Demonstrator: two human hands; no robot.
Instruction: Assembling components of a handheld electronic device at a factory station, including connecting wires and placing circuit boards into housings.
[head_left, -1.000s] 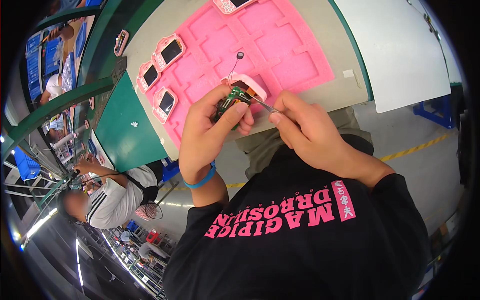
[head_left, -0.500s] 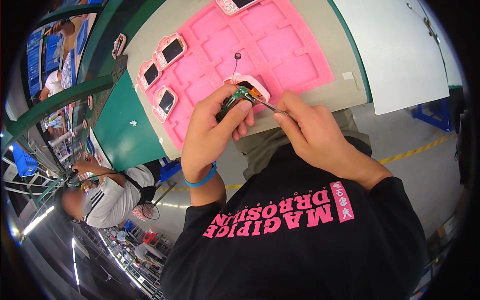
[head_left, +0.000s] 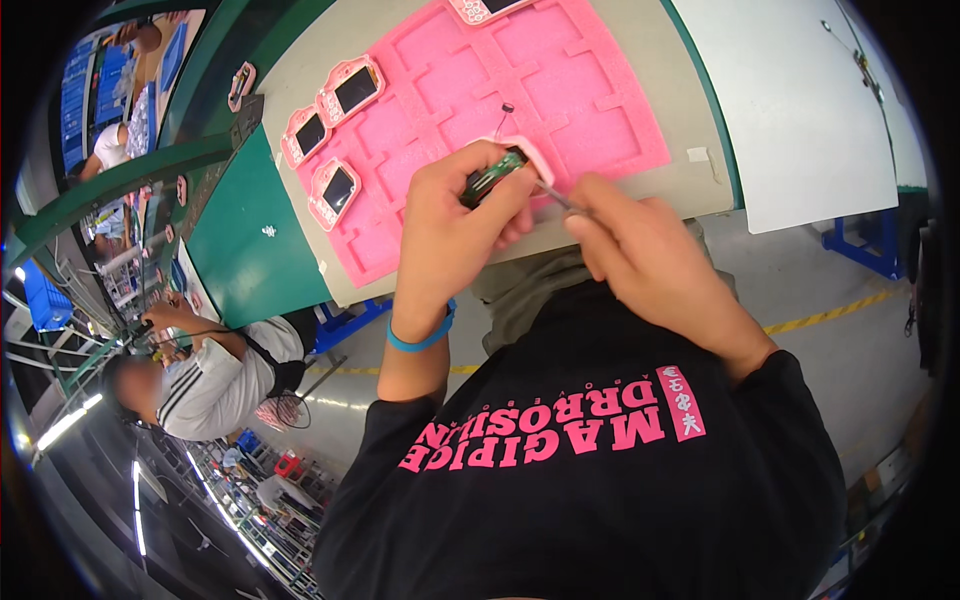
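My left hand (head_left: pixel 450 225) grips a small pink-framed device (head_left: pixel 505 162) with a green circuit board showing, held just above the near edge of a pink foam tray (head_left: pixel 600 90). A thin black wire with a small round end rises from the device. My right hand (head_left: pixel 650 255) pinches a slim metal tool (head_left: pixel 555 195) whose tip touches the device. A blue band sits on my left wrist.
Three finished pink devices with dark screens (head_left: pixel 335 140) lie in the tray's left pockets, another at its top edge. The tray rests on a grey bench (head_left: pixel 700 185) beside a green mat (head_left: pixel 250 240) and a white sheet (head_left: pixel 800 100). A seated person (head_left: pixel 215 375) works to the left.
Both hands and the device have shifted slightly, with the tool tip staying against the device.
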